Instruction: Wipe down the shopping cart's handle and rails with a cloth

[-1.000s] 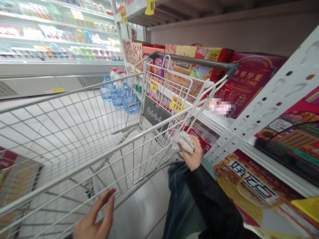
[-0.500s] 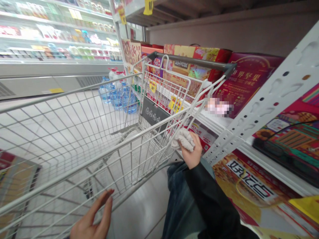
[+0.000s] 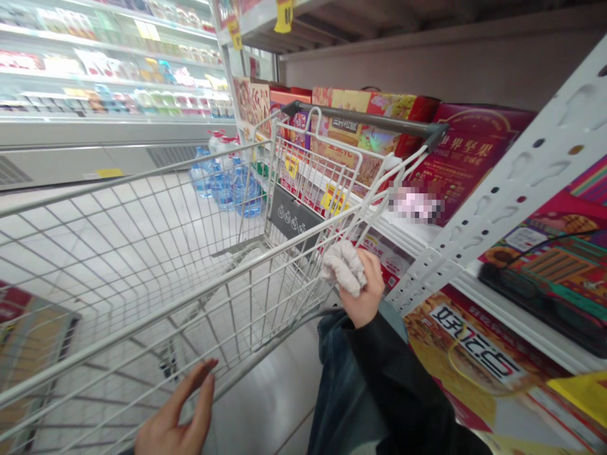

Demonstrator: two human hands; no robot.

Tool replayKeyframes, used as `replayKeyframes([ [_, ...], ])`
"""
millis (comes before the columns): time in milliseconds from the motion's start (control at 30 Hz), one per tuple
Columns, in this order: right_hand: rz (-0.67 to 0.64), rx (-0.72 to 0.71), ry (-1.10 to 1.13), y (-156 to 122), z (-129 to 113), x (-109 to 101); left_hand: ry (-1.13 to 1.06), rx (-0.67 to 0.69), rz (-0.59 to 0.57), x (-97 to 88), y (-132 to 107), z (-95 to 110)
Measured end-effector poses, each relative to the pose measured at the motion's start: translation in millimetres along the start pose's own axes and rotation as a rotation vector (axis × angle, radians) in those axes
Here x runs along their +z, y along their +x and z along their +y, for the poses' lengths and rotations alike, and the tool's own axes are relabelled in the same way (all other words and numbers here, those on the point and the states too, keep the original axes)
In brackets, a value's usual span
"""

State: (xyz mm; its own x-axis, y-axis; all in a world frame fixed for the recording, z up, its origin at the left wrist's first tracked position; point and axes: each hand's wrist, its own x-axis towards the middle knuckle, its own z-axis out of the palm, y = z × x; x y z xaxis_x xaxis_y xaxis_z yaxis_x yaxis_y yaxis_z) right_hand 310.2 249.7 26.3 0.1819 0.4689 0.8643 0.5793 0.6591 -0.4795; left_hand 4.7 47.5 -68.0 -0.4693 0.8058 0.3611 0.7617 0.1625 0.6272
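Observation:
My right hand (image 3: 367,294) is closed around a crumpled, light-coloured cloth (image 3: 345,266). It is beside the wire side of the shopping cart (image 3: 265,259), near the handle end; I cannot tell whether the cloth touches the wires. Low at the front, my left hand (image 3: 183,411) is by the cart's lower side wires, with thumb and forefinger apart and nothing visible between them. Its other fingers are mostly hidden. The cart's basket holds nothing that I can see, and its dark handle bar (image 3: 360,117) lies at the far end, against the shelf.
White shelving with a perforated upright (image 3: 474,215) on the right carries gift boxes (image 3: 474,151) and snack cartons (image 3: 484,354). Large water bottles (image 3: 244,193) stand on the floor behind the cart. A chilled display (image 3: 109,145) runs along the back left. A carton (image 3: 33,347) is at lower left.
My right hand has shifted slightly with the cloth, which is turned and bunched differently in its fingers. The left hand and the cart have barely moved.

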Motion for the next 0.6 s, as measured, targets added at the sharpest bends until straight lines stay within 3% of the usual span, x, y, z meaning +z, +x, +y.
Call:
replayKeyframes([
  [167, -0.107, -0.022, -0.009, -31, -5, 3, 0.014, 0.026, -0.019, -0.3, 0, -2],
  [400, 0.034, -0.016, -0.019, 22, -1, -7, -0.013, -0.003, -0.028, -1.0, -3, 2],
  [467, 0.043, -0.003, -0.014, 26, 3, -7, -0.023, -0.008, -0.033, -0.5, -3, -1],
  [600, -0.048, 0.03, 0.018, -13, 10, -2, -0.006, 0.001, -0.046, 0.5, 0, -9],
])
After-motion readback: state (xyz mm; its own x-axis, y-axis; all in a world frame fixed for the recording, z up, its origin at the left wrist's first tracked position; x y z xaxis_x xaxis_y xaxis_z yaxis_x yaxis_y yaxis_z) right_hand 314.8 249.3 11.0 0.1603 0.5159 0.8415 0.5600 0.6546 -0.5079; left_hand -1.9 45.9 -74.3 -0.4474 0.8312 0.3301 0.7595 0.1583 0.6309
